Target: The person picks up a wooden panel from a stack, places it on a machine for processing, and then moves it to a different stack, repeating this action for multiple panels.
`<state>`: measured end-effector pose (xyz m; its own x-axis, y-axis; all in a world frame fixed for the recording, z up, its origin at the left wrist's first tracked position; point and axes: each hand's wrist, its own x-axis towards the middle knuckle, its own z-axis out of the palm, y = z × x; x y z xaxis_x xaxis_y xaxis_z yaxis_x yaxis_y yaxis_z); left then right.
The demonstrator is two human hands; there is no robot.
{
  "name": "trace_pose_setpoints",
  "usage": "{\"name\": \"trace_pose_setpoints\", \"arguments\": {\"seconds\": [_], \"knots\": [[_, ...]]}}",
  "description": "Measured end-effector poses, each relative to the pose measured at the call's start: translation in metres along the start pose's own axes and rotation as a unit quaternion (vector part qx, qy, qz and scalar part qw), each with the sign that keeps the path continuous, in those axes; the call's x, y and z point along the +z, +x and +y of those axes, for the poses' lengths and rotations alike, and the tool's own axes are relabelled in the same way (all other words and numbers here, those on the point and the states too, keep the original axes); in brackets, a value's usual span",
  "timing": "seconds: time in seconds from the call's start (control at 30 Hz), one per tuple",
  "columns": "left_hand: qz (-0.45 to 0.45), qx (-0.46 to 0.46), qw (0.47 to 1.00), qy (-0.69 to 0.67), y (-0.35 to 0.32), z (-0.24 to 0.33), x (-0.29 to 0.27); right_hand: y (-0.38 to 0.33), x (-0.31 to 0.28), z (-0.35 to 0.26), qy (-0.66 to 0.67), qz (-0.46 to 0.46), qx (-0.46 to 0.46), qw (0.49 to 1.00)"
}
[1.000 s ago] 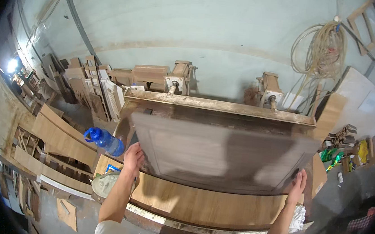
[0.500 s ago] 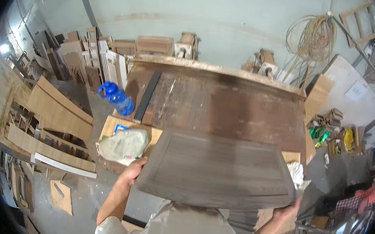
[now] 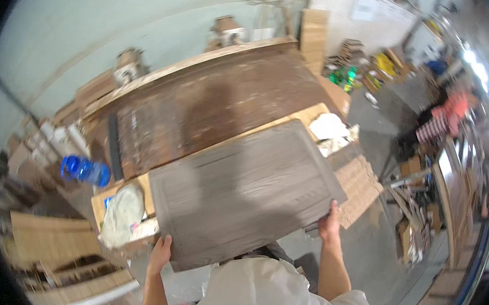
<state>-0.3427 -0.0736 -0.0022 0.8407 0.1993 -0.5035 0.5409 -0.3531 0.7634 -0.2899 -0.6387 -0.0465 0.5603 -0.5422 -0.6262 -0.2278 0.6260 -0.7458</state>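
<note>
A dark grey-brown wooden cabinet door panel (image 3: 241, 187) with a raised frame is held level between both my hands. My left hand (image 3: 160, 254) grips its near left corner, thumb on the upper face. Along the right edge, my right hand (image 3: 330, 224) is closed on the panel, most of its fingers hidden beneath. The panel's far side overlaps the brown workbench (image 3: 251, 85) and a pale wooden board; whether it touches them I cannot tell. Left of the panel lies a pale cloth cap (image 3: 124, 214). Beyond its right corner is a bunched white cloth (image 3: 328, 127).
A blue water bottle (image 3: 85, 170) and a dark strip (image 3: 115, 147) lie toward the bench's left end. Corrugated cardboard (image 3: 358, 190) sits at the right. Wooden panels (image 3: 53, 240) are stacked lower left. A person in a red top (image 3: 451, 110) is at the far right.
My view has swung to the right, so the bench now appears tilted. The panel has turned with my body and remains in both hands; more floor and the person at right have come into view.
</note>
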Motion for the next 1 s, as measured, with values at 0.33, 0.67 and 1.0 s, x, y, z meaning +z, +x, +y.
{"name": "trace_pose_setpoints", "arguments": {"seconds": [0.33, 0.67, 1.0], "knots": [[0.177, 0.203, 0.871, 0.411, 0.089, 0.152, -0.008, -0.038, 0.011, 0.096, -0.043, -0.027, 0.163, 0.985], [0.121, 0.259, 0.875, 0.391, 0.197, 0.189, 0.045, -0.082, -0.010, 0.101, -0.056, -0.029, 0.177, 0.982], [-0.091, 0.288, 0.800, 0.519, 0.127, 0.330, 0.169, -0.152, -0.087, 0.154, 0.273, 0.191, 0.157, 0.930]]}}
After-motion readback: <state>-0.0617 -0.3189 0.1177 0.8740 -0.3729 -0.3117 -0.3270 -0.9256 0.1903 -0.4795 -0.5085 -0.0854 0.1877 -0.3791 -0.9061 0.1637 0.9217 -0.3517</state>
